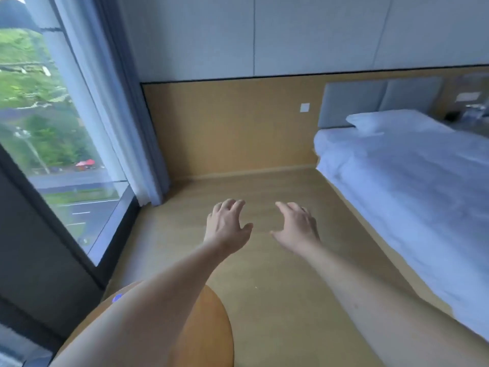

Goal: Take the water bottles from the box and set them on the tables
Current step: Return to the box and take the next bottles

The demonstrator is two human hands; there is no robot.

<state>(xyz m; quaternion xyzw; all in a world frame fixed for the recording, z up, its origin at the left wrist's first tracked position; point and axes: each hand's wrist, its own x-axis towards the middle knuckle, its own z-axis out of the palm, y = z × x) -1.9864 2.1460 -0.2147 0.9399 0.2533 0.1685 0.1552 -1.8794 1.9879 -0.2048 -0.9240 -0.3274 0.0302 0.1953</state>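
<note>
Both bare forearms are extended forward over the wooden floor (264, 300), roughly parallel. The left hand (227, 226) is held palm down, with fingers spread and loosely bent and nothing grasped. The right hand (297, 229) is held likewise, with the thumb pointed inward and nothing touched. The hands are positioned near each other but apart. A round orange table (209, 337) is partly covered by the left arm. A bed (410, 186) is located at right. Neither water bottles nor box can be seen
</note>
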